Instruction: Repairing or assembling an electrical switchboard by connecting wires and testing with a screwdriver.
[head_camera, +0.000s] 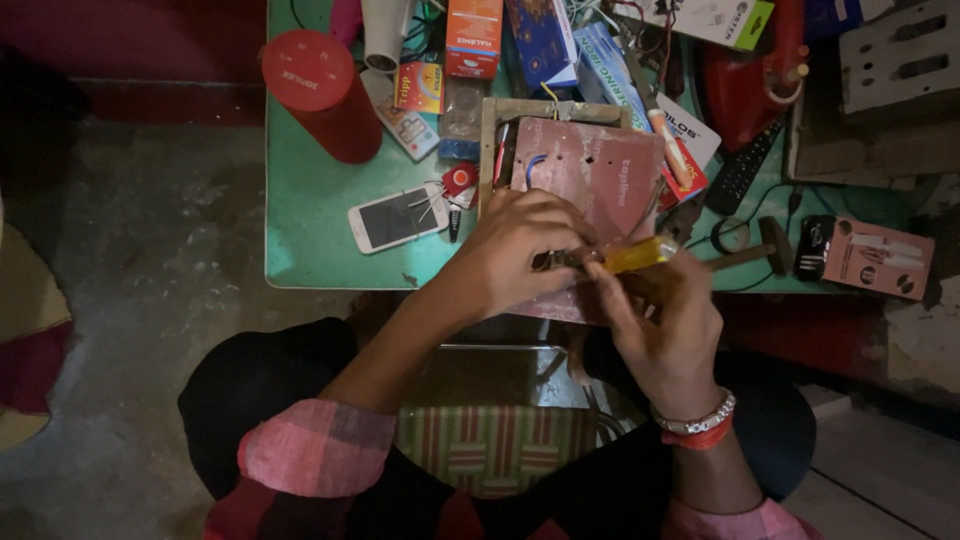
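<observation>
My left hand (515, 250) rests on the near edge of a pinkish-red switchboard panel (600, 170), fingers pinched on a small dark part by its lower edge. That panel sits tilted on a wooden box frame (490, 125) with coloured wires inside. My right hand (660, 325) grips a screwdriver with a yellow handle (640, 254), its tip pointing left toward the part under my left fingers. A bracelet and a red band circle the right wrist.
A green table (310, 200) holds a white phone (396, 217), keys, a red cylinder (320, 92), several small boxes, a hammer (750, 252), a remote control (742, 170), a red iron (755, 85) and a pink box (880, 258). Concrete floor lies to the left.
</observation>
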